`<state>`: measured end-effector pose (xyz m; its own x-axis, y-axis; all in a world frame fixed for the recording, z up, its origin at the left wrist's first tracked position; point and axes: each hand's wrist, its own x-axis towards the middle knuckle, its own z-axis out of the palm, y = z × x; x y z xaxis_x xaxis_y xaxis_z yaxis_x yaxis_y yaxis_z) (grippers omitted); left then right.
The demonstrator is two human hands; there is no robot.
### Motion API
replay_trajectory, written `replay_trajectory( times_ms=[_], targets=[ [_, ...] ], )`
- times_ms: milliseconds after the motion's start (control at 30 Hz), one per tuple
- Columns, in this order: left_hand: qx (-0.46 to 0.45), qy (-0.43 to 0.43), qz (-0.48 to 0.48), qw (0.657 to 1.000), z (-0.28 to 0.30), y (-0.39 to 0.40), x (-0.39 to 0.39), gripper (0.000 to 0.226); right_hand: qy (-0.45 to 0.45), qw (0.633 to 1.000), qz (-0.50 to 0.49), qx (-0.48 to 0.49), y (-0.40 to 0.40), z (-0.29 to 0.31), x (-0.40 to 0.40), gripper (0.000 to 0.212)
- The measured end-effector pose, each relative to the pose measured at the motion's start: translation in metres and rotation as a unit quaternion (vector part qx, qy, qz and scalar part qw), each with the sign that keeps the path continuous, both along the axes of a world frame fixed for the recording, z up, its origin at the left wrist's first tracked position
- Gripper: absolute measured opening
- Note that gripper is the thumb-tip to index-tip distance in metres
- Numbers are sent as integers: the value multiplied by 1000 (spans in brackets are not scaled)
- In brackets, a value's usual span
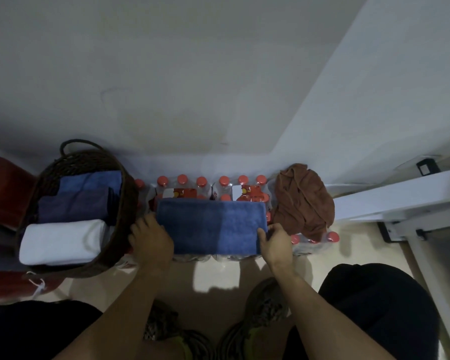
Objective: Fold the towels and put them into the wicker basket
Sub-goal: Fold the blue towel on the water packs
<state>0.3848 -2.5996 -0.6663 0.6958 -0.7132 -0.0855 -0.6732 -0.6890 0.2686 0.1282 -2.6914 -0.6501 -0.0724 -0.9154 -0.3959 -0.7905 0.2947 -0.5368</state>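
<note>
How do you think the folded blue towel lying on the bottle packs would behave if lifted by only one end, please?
The folded blue terry towel is soft cloth, so it would probably sag and start unfolding. A hand at each end, as the left hand and right hand sit now, should keep it flat. It looks light, and its nap suggests little slipping.
</note>
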Motion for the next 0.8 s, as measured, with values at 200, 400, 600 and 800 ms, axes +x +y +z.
replay_trajectory(
  times_ms=[200,400,600,800],
  targets=[
    [21,35,-202,979,-23,-13,-19,57,50,998,36,24,-8,-2,3,38],
    [100,-11,-226,969,-36,-10,-17,59,81,996,32,18,-22,-8,9,53],
    [92,-5,-218,971,-35,-11,-18,60,-84,996,28,-26,-27,1,23,20],
    [97,10,-215,972,-33,-13,-17,59,-291,933,-166,131,-34,9,17,34]
  ],
)
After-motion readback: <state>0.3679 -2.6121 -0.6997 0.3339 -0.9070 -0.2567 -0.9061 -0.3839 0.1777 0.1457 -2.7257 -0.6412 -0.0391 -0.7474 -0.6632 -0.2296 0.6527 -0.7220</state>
